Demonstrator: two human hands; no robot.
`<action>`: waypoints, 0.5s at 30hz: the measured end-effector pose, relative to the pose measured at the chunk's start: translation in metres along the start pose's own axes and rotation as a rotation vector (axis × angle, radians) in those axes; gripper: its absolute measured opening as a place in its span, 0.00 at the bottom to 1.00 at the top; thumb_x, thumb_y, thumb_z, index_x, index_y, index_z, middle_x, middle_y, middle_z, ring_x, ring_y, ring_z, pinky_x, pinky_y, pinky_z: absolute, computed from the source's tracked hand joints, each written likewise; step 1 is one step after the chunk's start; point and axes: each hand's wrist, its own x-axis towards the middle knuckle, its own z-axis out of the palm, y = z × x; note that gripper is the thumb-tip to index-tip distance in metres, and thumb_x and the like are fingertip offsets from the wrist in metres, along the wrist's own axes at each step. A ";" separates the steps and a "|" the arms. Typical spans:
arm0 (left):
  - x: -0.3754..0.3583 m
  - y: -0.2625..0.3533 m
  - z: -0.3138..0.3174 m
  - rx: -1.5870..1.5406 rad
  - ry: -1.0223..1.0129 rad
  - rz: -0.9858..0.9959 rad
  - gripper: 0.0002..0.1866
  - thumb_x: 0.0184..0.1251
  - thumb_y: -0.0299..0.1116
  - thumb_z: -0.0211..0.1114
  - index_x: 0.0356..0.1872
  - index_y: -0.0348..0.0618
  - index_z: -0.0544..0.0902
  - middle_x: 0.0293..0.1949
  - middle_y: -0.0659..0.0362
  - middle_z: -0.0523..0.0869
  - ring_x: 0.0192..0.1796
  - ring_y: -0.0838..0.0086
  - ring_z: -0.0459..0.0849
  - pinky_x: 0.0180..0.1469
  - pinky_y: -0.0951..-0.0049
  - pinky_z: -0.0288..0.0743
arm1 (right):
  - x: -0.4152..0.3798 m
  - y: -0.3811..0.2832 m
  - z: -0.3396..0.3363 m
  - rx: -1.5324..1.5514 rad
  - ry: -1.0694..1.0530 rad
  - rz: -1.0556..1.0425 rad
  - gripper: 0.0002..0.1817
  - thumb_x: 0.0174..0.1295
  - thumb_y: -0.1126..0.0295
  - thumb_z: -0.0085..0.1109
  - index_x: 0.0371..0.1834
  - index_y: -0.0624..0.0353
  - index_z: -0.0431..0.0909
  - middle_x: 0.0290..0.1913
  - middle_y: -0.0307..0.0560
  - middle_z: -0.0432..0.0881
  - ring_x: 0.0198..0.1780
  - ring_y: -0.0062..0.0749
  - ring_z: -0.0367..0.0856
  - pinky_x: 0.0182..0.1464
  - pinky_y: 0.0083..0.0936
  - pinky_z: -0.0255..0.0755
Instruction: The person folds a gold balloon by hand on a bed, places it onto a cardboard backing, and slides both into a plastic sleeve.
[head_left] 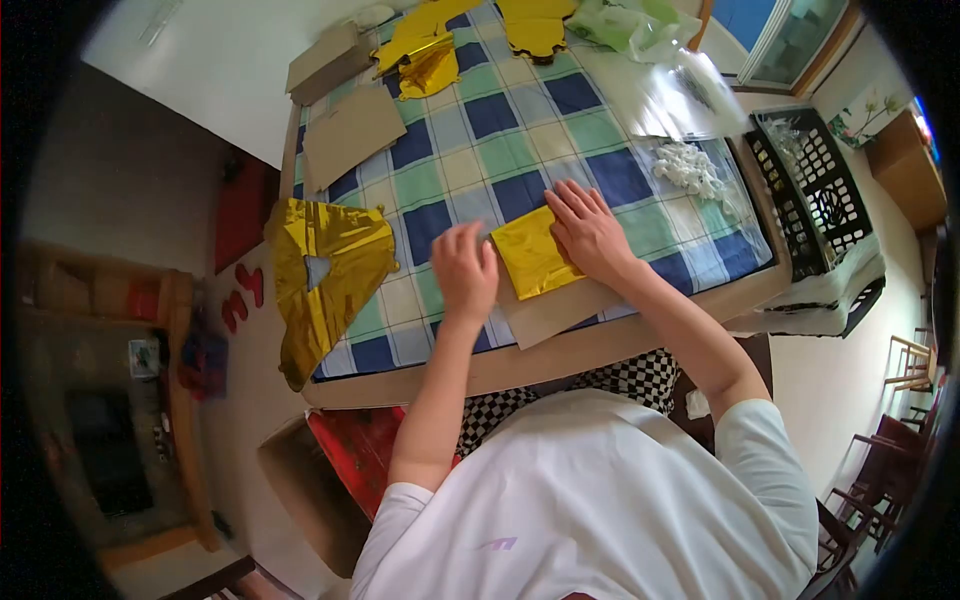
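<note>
The folded gold foil (525, 268) lies on a brown cardboard sheet (545, 318) at the near edge of the desk (420, 385), on the checked cloth (470, 165), between the two hands. The right hand (590, 235) is palm down with fingers extended, resting flat on the foil's right side and gripping nothing. The left hand (463, 272) is loosely bent and part-open just beside the foil's left edge; nothing shows in its grasp, but motion blur hides whether the fingertips touch the foil. For good results, use the right palm as a clamp, with even, light pressure. With the left hand, smooth from the pressed side outward, so that trapped air and wrinkles leave by the free edge. Align the foil's edges with the cardboard before firming any crease. Caution: thin film probably slips and springs open when released, so avoid lifting both hands together. Leave the loose gold foil piece (350, 245), which overhangs the desk's left edge, undisturbed, since a passing forearm could drag it off.
</note>
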 end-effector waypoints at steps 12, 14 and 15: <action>0.035 -0.030 -0.003 -0.056 -0.217 -0.101 0.06 0.57 0.33 0.68 0.28 0.46 0.78 0.27 0.63 0.83 0.37 0.65 0.77 0.42 0.61 0.64 | 0.002 0.003 -0.007 -0.042 -0.060 -0.012 0.26 0.71 0.60 0.44 0.71 0.53 0.62 0.73 0.51 0.61 0.76 0.42 0.53 0.75 0.41 0.45; 0.040 -0.030 -0.001 -0.046 -0.227 -0.096 0.06 0.57 0.33 0.67 0.27 0.46 0.78 0.27 0.63 0.83 0.37 0.64 0.78 0.42 0.61 0.64 | 0.001 0.004 -0.009 -0.045 -0.076 -0.005 0.26 0.71 0.60 0.44 0.71 0.53 0.62 0.73 0.50 0.61 0.76 0.42 0.52 0.75 0.41 0.44; 0.041 -0.030 0.001 -0.048 -0.228 -0.096 0.07 0.57 0.33 0.68 0.27 0.46 0.78 0.28 0.63 0.83 0.37 0.64 0.78 0.42 0.61 0.64 | 0.001 0.004 -0.010 -0.046 -0.087 0.001 0.26 0.71 0.60 0.44 0.71 0.53 0.62 0.73 0.50 0.60 0.76 0.41 0.52 0.75 0.41 0.44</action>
